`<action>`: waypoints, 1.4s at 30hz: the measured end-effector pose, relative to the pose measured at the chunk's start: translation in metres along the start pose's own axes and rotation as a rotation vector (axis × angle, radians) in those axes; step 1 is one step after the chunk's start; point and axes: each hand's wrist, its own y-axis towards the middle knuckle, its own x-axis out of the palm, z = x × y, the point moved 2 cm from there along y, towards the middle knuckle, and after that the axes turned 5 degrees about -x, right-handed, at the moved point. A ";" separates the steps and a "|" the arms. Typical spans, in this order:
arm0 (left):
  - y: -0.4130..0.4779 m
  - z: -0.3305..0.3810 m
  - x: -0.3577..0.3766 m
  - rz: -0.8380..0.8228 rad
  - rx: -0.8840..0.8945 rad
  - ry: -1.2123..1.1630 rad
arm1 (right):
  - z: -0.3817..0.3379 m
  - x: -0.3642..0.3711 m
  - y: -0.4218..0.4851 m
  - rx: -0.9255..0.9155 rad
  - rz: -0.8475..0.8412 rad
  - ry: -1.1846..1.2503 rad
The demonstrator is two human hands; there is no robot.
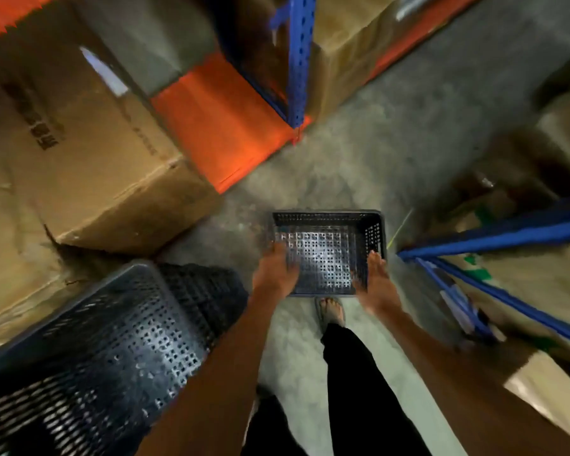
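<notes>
A small dark perforated plastic basket (326,222) is held low over the concrete floor in front of me, and nothing lies inside it. My left hand (275,271) grips its left rim, fingers curled over the edge into the basket. My right hand (377,278) holds the right rim from outside, fingers lying along the wall. The view is blurred by motion.
A stack of larger dark perforated crates (112,340) stands at lower left. Cardboard boxes (89,153) sit on an orange-and-blue rack (298,60) to the left. Another blue rack (494,238) with boxes is on the right. My sandalled foot (331,312) stands on the concrete aisle (408,126).
</notes>
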 end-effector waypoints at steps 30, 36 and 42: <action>0.258 -0.124 0.154 -0.028 -0.552 -0.310 | 0.264 0.069 0.217 0.585 0.227 0.319; 0.111 -0.033 0.013 0.095 -0.457 -0.193 | 0.179 -0.083 0.098 0.439 0.236 0.215; -0.015 0.017 -0.123 0.196 -0.279 -0.089 | 0.097 -0.210 0.004 0.285 0.221 0.087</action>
